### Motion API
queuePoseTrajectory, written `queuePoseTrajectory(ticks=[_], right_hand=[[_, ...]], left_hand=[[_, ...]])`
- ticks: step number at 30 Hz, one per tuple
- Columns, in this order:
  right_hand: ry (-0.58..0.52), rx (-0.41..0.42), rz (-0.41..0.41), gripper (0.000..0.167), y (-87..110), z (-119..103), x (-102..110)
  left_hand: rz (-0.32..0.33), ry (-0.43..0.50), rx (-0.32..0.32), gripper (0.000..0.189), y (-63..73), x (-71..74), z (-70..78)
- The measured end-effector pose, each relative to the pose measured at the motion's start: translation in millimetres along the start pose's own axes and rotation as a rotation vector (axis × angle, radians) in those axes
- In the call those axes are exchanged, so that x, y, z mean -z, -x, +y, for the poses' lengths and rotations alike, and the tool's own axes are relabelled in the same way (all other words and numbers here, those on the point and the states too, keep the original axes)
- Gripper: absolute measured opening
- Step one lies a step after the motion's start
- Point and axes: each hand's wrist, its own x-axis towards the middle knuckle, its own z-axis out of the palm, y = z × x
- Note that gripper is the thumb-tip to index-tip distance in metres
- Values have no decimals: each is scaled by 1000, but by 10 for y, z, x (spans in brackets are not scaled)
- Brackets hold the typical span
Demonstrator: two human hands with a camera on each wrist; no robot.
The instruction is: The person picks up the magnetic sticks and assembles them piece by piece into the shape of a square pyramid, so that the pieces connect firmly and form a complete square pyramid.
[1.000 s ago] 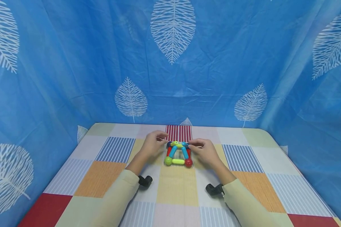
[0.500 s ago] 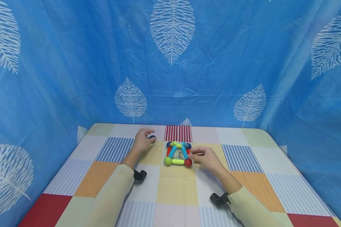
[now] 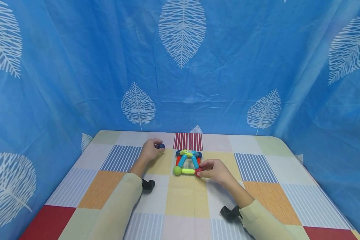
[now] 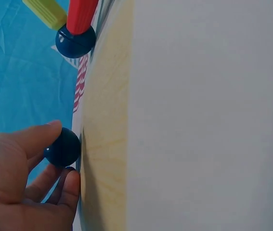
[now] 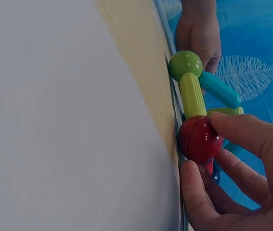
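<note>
A small frame of toy rods and balls stands mid-table. Its front corners are a green ball [image 3: 177, 170] and a red ball [image 3: 197, 171], joined by a yellow-green rod [image 3: 188, 171]. Two light-blue rods [image 3: 182, 160] slope up to yellow-green and blue pieces at the top; dark blue balls [image 3: 178, 153] sit at the back corners, above red rods. To the left, my left hand [image 3: 150, 151] holds a loose dark blue ball [image 4: 62, 148] between thumb and fingers, close to the tabletop. My right hand [image 3: 217, 171] pinches the red ball, thumb and fingers on opposite sides in the right wrist view.
A patchwork cloth [image 3: 187, 196] covers the table. Blue curtains [image 3: 216, 80] with white leaf prints hang behind and at both sides. A black wrist device [image 3: 148, 185] is on the left arm, and a similar device [image 3: 230, 213] is on the right.
My left hand has moved left, away from the frame, with a dark blue ball. My right hand has slid from the frame's back right corner toward me, onto the red ball. The frame stays put.
</note>
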Motion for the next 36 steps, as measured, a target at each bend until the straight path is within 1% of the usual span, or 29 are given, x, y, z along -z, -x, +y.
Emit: queuePoseTrajectory(ticks=[2,8,14,23,28,32,36], right_hand=[[-11,1,-6,34,-1,3,-2],[-11,-10,-16,30,4,10,1],[-18,-33,-21,30,6,19,10],[-41,-91,-7,28,1,-10,7],[-56,-97,-15,30,-2,-9,9],[-78,-99,-28,31,-14,10,16],[-83,-111,-30,31,-32,40,22]], left_hand=[[0,7,4,36,-4,-2,-6],[18,8,-11,33,2,4,-14],[24,4,-1,33,7,4,-6],[47,-16,-12,33,8,19,-2],[43,-16,0,34,-7,10,-7],[34,-22,-4,33,-7,12,-10],[1,-23,-15,32,15,20,-3]])
